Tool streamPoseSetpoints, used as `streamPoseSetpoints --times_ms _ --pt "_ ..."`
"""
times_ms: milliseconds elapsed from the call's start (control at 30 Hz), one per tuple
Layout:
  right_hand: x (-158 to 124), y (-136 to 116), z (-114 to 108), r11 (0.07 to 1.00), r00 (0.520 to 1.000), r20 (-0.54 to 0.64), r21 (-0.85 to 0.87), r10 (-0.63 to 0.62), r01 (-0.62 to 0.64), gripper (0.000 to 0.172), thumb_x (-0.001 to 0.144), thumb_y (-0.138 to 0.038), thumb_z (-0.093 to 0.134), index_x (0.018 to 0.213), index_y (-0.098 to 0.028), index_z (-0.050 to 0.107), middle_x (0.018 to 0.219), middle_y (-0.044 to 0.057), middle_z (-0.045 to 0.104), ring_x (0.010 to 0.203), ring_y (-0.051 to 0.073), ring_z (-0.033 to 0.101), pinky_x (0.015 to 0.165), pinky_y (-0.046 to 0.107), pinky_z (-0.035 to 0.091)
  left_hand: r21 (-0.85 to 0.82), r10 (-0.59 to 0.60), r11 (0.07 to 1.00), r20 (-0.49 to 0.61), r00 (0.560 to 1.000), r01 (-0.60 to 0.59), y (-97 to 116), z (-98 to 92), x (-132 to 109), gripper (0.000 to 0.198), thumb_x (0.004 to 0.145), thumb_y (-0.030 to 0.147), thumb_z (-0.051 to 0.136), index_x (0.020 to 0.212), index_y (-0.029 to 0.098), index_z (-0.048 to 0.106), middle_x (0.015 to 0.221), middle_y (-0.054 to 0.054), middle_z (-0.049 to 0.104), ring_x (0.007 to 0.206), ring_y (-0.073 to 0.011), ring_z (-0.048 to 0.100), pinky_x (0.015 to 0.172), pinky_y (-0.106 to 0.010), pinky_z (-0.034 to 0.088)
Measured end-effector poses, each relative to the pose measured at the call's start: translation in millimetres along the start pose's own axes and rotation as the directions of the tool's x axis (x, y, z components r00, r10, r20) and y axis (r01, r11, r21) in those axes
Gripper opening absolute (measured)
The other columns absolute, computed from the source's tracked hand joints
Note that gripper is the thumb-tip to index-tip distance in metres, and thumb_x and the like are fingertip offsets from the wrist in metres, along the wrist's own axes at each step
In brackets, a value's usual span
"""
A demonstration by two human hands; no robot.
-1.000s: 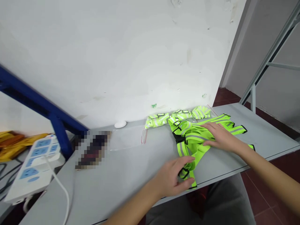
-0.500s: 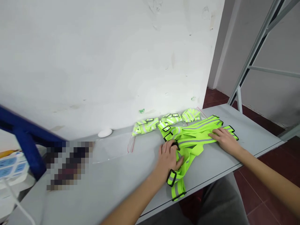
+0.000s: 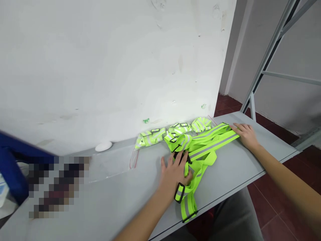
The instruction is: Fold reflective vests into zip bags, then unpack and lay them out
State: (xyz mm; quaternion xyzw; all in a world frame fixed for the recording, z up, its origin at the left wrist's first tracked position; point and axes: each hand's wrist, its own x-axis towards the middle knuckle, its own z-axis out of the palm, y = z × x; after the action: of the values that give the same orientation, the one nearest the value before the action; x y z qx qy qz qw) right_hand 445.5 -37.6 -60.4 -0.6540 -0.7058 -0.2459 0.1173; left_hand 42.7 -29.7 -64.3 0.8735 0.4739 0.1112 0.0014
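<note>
Webbing [image 3: 213, 147], yellow-green with grey stripes, lies in loose, overlapping bands on the right part of the tabletop [image 3: 112, 207]. The left hand [image 3: 174, 174] rests palm down on its left portion, fingers spread, clenching nothing. The right hand [image 3: 247, 135] touches its right ends; whether it grips them, I cannot tell. Bagged bundles [image 3: 150, 137] sit just beyond, along the wall [image 3: 120, 67].

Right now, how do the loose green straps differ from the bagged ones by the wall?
The loose straps spread across the table; the bagged straps are bunched into compact bundles. The loose straps lie unbagged, while the bagged straps show through clear plastic. The left hand and right hand touch the loose straps, not the bagged straps. Both are yellow-green with pale stripes.
</note>
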Motion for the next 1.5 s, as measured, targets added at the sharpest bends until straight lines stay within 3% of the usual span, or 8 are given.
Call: streamPoseSetpoints --times_ms 167,433,633,800,967,1133,1267,1500 --pt "-2 3 11 0.953 0.967 0.003 0.173 0.254 -0.25 0.057 0.078 -0.007 0.043 0.131 -0.023 0.053 0.12 0.011 0.06 0.104 0.029 0.056 0.083 0.041 0.043 0.001 0.004 1.0 0.001 1.0 -0.004 -1 -0.2 1 0.061 0.084 0.041 0.047 0.142 0.024 0.045 0.144 -0.009 0.048 0.128 -0.0393 0.039 0.107 -0.072 0.012" --pt "-14 0 15 0.905 0.948 0.043 0.287 0.316 -0.315 0.07 0.069 -0.016 0.053 0.138 -0.018 0.039 0.122 0.016 0.051 0.102 0.027 0.059 0.084 0.042 0.048 -0.01 0.043 0.999 -0.027 0.999 -0.043 -6 3.9 -1 0.058 0.087 0.046 0.05 0.14 0.023 0.047 0.142 -0.011 0.049 0.131 -0.0379 0.036 0.109 -0.071 0.005" --pt "-31 -45 -20 0.919 0.99 0.027 0.37 0.137 -0.138 0.078 0.068 -0.021 0.054 0.142 -0.021 0.029 0.143 0.019 0.034 0.131 0.039 0.034 0.1 0.06 0.03 -0.032 0.06 0.998 -0.076 0.995 -0.063 -6 -1.7 -1 0.052 0.087 0.043 0.052 0.135 0.023 0.052 0.139 -0.011 0.052 0.129 -0.036 0.038 0.11 -0.068 0.009" --pt "-30 -108 -49 0.874 0.996 0.01 0.48 -0.085 0.07 0.053 0.085 -0.03 0.053 0.136 -0.024 0.039 0.133 0.015 0.049 0.123 0.033 0.043 0.105 0.057 0.025 -0.05 0.06 0.997 -0.078 0.995 -0.064 -8 -1.2 3 0.058 0.084 0.045 0.053 0.138 0.023 0.048 0.138 -0.013 0.052 0.126 -0.0359 0.041 0.109 -0.065 0.016" --pt "-13 -146 -57 0.804 0.946 0.104 0.56 -0.306 0.198 0.053 0.085 -0.046 0.061 0.131 -0.022 0.048 0.12 0.012 0.059 0.111 0.028 0.051 0.105 0.052 0.027 -0.073 0.036 0.997 -0.03 0.999 -0.038 -9 1.9 7 0.062 0.082 0.047 0.054 0.138 0.022 0.048 0.14 -0.013 0.048 0.125 -0.0374 0.039 0.107 -0.064 0.02" --pt "-2 -137 -50 0.863 0.953 0.04 0.438 -0.3 0.253 0.022 0.09 -0.019 0.052 0.11 -0.019 0.061 0.092 0.008 0.063 0.088 0.023 0.054 0.092 0.043 0.038 -0.093 0.021 0.995 -0.036 0.999 -0.024 -14 -2.4 7 0.055 0.077 0.032 0.057 0.131 0.021 0.054 0.137 -0.012 0.049 0.123 -0.0357 0.039 0.107 -0.059 0.024" --pt "-5 -126 -47 0.891 0.946 -0.014 0.332 -0.324 0.31 0.032 0.09 -0.005 0.039 0.106 -0.02 0.062 0.082 0.006 0.063 0.081 0.02 0.056 0.095 0.043 0.036 -0.151 0.03 0.988 -0.065 0.997 -0.04 -19 -6.3 6 0.046 0.082 0.036 0.056 0.127 0.024 0.055 0.135 -0.01 0.049 0.121 -0.0327 0.04 0.103 -0.053 0.031" --pt "-18 -89 -58 0.889 0.937 0.209 0.426 -0.279 0.17 0.033 0.087 -0.012 0.047 0.115 -0.02 0.061 0.099 0.01 0.063 0.093 0.025 0.058 0.086 0.042 0.043 -0.227 0.016 0.973 -0.095 0.995 -0.038 -23 -9.1 7 0.041 0.091 0.046 0.05 0.125 0.027 0.058 0.133 -0.008 0.05 0.119 -0.0302 0.041 0.102 -0.049 0.034"
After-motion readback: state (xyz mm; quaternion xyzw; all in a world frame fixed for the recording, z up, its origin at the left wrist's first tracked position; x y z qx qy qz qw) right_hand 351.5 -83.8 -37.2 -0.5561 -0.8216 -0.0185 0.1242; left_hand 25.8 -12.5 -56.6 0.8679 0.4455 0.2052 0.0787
